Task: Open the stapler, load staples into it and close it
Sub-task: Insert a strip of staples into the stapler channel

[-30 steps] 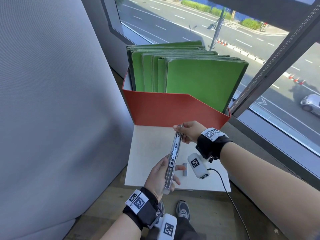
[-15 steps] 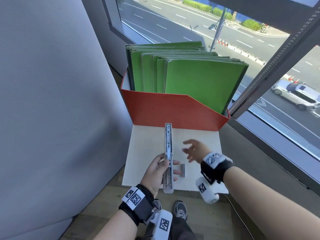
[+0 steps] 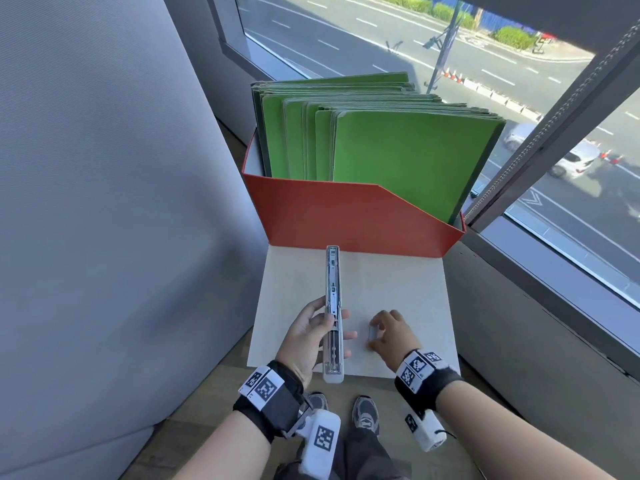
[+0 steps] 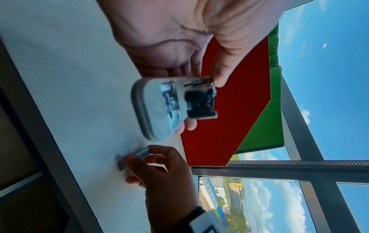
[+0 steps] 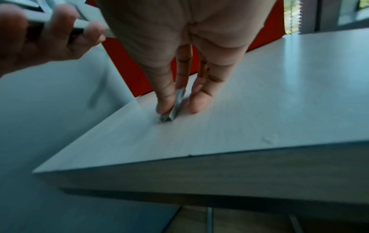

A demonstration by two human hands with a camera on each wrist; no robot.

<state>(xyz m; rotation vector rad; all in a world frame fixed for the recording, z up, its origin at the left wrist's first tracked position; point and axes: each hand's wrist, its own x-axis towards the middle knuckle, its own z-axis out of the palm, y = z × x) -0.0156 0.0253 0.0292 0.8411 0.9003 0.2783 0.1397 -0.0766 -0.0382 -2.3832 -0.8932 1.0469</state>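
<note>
A grey-white stapler (image 3: 333,313), swung fully open into one long straight bar, is held above the white tabletop (image 3: 408,285). My left hand (image 3: 311,336) grips it near its hinge, fingers curled round the body. In the left wrist view the stapler's (image 4: 171,105) rear end faces the camera, thumb on its metal edge. A short strip of staples (image 5: 176,104) lies on the tabletop, and my right hand (image 3: 389,332) pinches it between thumb and fingers. The strip (image 4: 132,158) still touches the surface in both wrist views. In the head view the staples (image 3: 372,332) show only as a small grey end.
A red file box (image 3: 349,216) full of upright green folders (image 3: 391,150) stands at the back of the small table. A grey padded wall (image 3: 104,202) rises on the left. A window frame (image 3: 554,133) and sill run along the right. My shoes (image 3: 365,412) show below the table edge.
My right hand let go of the stapler's far tip, came down to the right and took hold of the staple strip. The stapler now stretches out straight in my left hand.
</note>
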